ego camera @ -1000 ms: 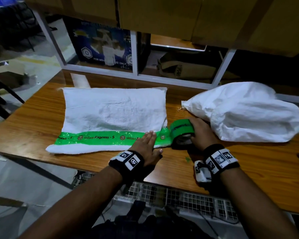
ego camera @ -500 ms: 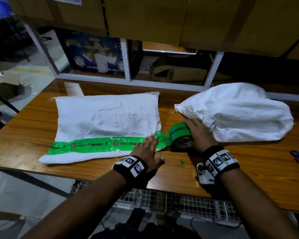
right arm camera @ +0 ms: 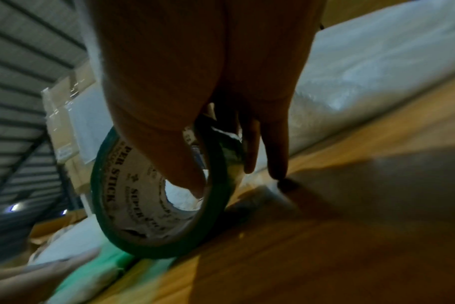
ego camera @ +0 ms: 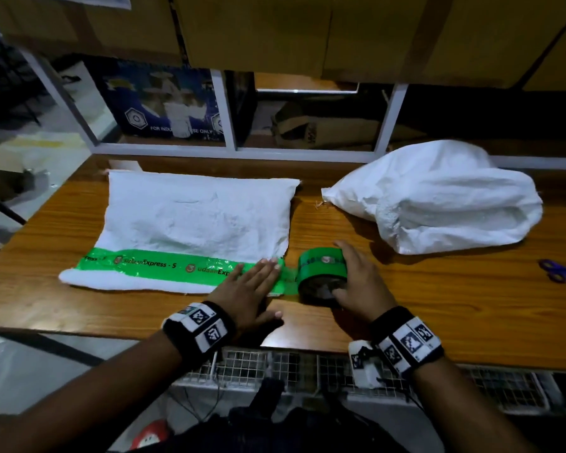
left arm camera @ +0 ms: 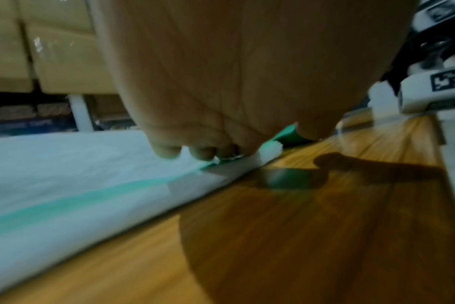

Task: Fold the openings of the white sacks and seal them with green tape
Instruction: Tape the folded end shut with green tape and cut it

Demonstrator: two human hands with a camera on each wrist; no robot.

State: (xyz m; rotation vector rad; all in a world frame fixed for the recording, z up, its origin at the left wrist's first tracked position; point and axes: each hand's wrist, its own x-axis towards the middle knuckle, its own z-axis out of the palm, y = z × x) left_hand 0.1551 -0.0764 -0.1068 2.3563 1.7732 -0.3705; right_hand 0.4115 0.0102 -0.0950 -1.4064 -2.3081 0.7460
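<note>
Lying flat on the wooden table (ego camera: 438,299) is a white sack (ego camera: 196,217), its near edge folded over and crossed lengthwise by a strip of green tape (ego camera: 151,264) printed with lettering

Left hand (ego camera: 245,289): laid flat with fingers straight and together, pressed on the right end of the strip at the sack's near right corner; thumb spread aside over the bare wood. In the left wrist view the fingertips (left arm camera: 169,151) are seen resting on the sack's edge, the picture being blurred

Right hand (ego camera: 360,282): held on the tape roll (ego camera: 322,276), which stands on edge on the table just right of the sack's corner. The thumb is hooked inside the core and the fingers are laid over the outer face, so the roll is gripped. In the right wrist view the roll (right arm camera: 164,195) is shown with a white inner label bearing dark lettering, and two fingers are seen reaching down behind it toward the wood. A short run of green tape is stretched from the roll to the strip under the left hand

Second white sack (ego camera: 445,197): bulky and crumpled, placed on the table's far right, well apart from the roll

Scissors (ego camera: 559,271): blue-handled, at the right edge of the table

Cardboard boxes (ego camera: 324,129): stored on shelving behind the table

Black wrist bands with white marker tags are worn on both wrists
</note>
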